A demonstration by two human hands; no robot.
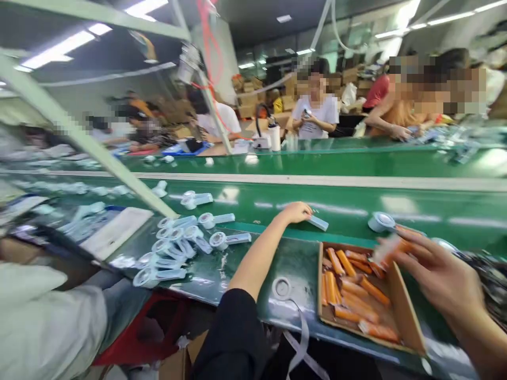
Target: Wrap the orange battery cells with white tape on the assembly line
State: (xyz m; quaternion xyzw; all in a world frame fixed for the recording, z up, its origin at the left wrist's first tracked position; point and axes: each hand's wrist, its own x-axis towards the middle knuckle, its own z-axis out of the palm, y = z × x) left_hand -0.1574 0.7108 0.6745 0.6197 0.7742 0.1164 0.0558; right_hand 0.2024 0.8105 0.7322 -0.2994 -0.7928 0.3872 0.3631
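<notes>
My left hand [298, 212] reaches out over the green belt. Its fingers close around a light blue handheld device [318, 223], whose handle sticks out to the right; its other end is hidden by the hand. On the right, my right hand [447, 272] pinches an orange stick in clear wrap [392, 250], blurred by motion, above the far edge of a cardboard tray [412, 322]. Several similar orange sticks [354, 290] lie in that tray. Just beyond my right hand, another light blue device with a round head [381, 221] rests on the belt.
Several light blue round-headed devices [174, 240] are piled on the table left of my arm. A tape roll [281, 288] trails a strip over the front edge. A slanted pole [91, 142] crosses the left side. Co-workers [315, 108] sit across the belt [253, 195].
</notes>
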